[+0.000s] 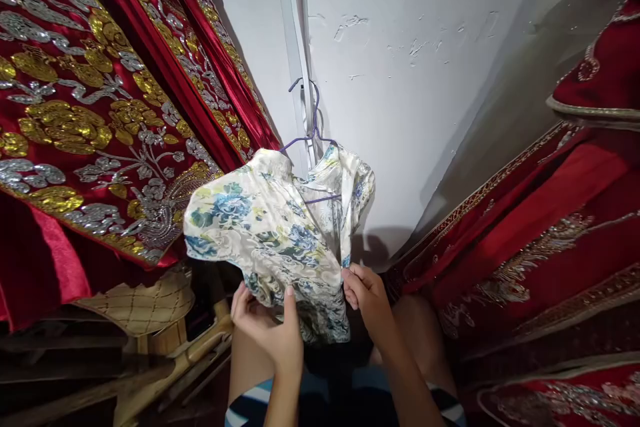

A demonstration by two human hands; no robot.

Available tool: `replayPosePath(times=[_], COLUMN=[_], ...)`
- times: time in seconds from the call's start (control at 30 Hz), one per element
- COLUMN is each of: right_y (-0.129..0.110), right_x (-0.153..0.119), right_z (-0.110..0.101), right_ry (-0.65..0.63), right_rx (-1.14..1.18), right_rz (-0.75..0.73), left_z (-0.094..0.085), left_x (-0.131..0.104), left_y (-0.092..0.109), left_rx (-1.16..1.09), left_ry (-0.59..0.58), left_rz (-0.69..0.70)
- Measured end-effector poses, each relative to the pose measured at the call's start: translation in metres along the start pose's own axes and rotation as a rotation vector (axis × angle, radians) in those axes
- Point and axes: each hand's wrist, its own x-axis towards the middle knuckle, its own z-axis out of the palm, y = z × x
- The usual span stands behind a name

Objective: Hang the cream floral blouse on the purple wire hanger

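- Centrally, a cream shirt (270,227) with blue and green flowers is hung on a purple hanger (316,107), in front of a white wall (400,120); its neckline is left open, so that the hanger's lower bar is exposed.
- The hanger's hook is placed at a pale upright strip (295,20) (how it is caught there cannot be told).
- By the right hand (367,293), the shirt's front edge is pinched between thumb and forefinger, the other fingers being curled in.
- The left hand (273,333) is held at the shirt's lower part, its thumb spread wide from the fingers and laid over the front; the fingertips are partly hidden.
- On the left, red garments (75,127) are covered in gold and silver embroidery; below them, a quilted tan pad (150,300) and a wooden frame (200,347) are seen.
- On the right, more red garments (540,233) are trimmed with beadwork.
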Motion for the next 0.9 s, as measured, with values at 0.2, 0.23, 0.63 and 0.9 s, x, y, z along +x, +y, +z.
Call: replayPosePath(times=[0.2, 0.23, 0.63, 0.9], right_y=[-0.008, -0.01, -0.153, -0.15], right_x=[-0.014, -0.013, 0.094, 0.099], right_z=[0.009, 0.01, 0.022, 0.033], right_ry=[-0.102, -0.128, -0.176, -0.173], right_rx=[-0.045, -0.047, 0.251, 0.278], right_rz=[0.037, 0.046, -0.13, -0.23], left_z=[0.019, 0.022, 0.037, 0.032], left_x=[-0.019, -0.018, 0.02, 0.049], left_y=[0.007, 0.009, -0.004, 0.002], left_rx=[-0.036, -0.055, 0.267, 0.63], left_ry=[-0.475, -0.568, -1.12, -1.377], left_rz=[0.185, 0.158, 0.256, 0.325])
